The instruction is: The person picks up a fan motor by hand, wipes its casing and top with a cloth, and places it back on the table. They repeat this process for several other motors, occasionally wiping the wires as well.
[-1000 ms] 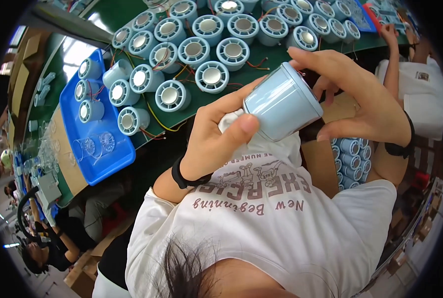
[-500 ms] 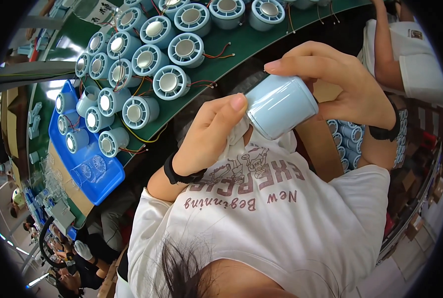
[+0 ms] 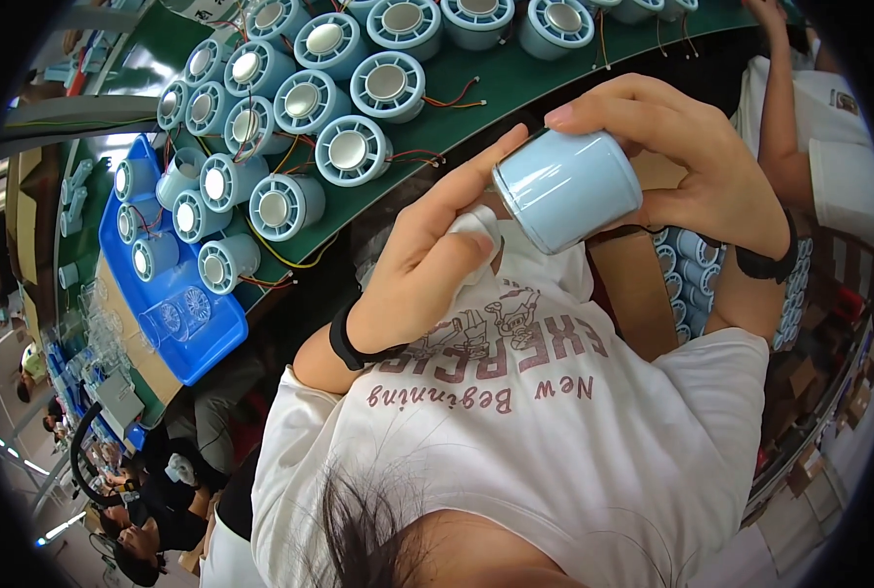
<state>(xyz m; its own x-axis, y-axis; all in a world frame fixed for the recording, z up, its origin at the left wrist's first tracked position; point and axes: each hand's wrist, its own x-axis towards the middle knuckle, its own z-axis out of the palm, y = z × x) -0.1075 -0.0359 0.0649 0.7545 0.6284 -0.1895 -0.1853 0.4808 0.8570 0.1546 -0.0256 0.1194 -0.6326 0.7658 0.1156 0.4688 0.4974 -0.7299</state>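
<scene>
A glossy light blue cylinder (image 3: 569, 192), like a small motor housing, is gripped at its far and right sides by my right hand (image 3: 697, 157). My left hand (image 3: 419, 272) is closed round a crumpled white cloth (image 3: 478, 225), its thumb pressing on it. The left index finger stretches up close to the cylinder's left end; whether it touches cannot be made out. The cylinder is held tilted above my lap, and its end face is turned out of sight.
Many light blue housings (image 3: 347, 151) with silver discs and thin wires stand on the green table (image 3: 457, 108). A blue tray (image 3: 198, 355) holds several housings and clear plastic parts. More cylinders fill a carton (image 3: 625, 289) at my right. Another person (image 3: 829, 147) sits beyond.
My left thumb has come away from the cylinder, and the left index finger now extends, showing more of the cloth. The cylinder has shifted slightly right and turned a little in my right hand.
</scene>
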